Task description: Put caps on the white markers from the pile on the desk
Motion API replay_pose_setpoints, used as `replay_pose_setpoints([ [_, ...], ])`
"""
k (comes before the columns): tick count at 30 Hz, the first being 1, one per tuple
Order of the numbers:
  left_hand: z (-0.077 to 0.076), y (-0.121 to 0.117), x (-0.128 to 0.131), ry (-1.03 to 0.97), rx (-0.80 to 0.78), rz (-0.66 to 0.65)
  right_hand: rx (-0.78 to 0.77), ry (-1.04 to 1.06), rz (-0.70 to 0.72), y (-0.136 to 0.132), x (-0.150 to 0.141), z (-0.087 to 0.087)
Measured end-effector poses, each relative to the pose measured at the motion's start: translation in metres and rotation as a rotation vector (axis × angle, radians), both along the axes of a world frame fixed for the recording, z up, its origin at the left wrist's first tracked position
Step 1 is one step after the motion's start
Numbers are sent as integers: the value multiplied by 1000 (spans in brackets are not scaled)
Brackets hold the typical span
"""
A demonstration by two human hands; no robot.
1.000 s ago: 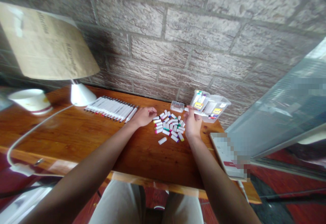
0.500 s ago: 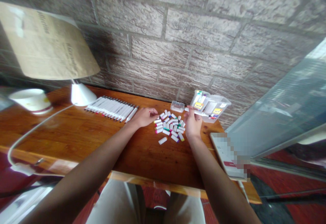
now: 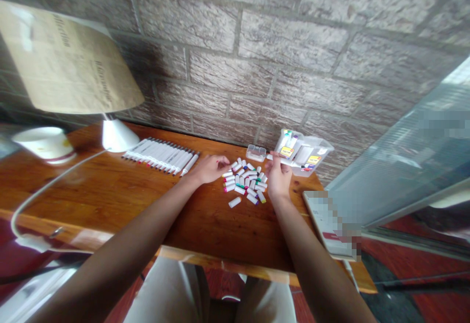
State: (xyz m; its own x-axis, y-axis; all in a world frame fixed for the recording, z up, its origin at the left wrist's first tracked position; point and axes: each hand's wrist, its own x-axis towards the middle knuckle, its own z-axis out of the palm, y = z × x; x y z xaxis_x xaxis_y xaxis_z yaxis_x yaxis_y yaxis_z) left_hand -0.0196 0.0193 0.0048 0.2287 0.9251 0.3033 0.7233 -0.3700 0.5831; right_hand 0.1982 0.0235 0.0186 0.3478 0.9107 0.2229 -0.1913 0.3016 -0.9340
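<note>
Our right hand (image 3: 279, 180) grips white marker (image 3: 288, 162); left hand (image 3: 210, 169) curled, hold unclear. Stubby cylinders (image 3: 247, 183) clutter between; clear plastic case (image 3: 315, 149) far right.

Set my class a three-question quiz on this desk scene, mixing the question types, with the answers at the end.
1. True or false: the row of markers lies to the left of the loose caps.

2. Which hand holds a single marker up, in front of the open clear case?

3. Fill the gap: to the left of the lamp's base stands a pale ____ with a dark red band.

Key: 1. True. 2. The right hand. 3. Cup.
</note>
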Motion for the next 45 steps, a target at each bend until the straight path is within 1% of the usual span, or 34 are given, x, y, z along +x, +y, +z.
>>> replay_pose_setpoints([
  [6,-3,3,-1,-20,40,12,14,-32,12,-2,-1,2],
  [13,-6,6,-2,-25,50,31,75,-105,107,-3,-2,2],
  [17,-7,7,-2,-9,77,30,111,-228,175,-7,-3,4],
  [19,-6,6,-2,-14,85,31,148,-325,202,-8,1,4],
  [21,-5,6,-2,-23,88,29,181,-440,261,-7,7,2],
  [23,-5,6,-2,-26,88,31,175,-537,352,-2,13,-1],
  [25,-5,6,-2,-25,84,37,144,-603,400,2,19,-4],
  [27,-4,5,-2,-18,81,43,121,-682,349,6,22,-8],
  [32,-2,5,-1,-21,90,56,110,-963,44,10,21,-16],
  [35,-3,5,-1,-29,88,51,123,-1061,-49,17,19,-22],
  [37,-4,5,-2,-23,90,44,114,-1091,-65,21,18,-26],
  [41,-5,5,-2,-16,90,26,83,-1126,-27,27,16,-29],
  [45,-6,6,-1,-20,79,14,81,-1056,1,28,15,-30],
])
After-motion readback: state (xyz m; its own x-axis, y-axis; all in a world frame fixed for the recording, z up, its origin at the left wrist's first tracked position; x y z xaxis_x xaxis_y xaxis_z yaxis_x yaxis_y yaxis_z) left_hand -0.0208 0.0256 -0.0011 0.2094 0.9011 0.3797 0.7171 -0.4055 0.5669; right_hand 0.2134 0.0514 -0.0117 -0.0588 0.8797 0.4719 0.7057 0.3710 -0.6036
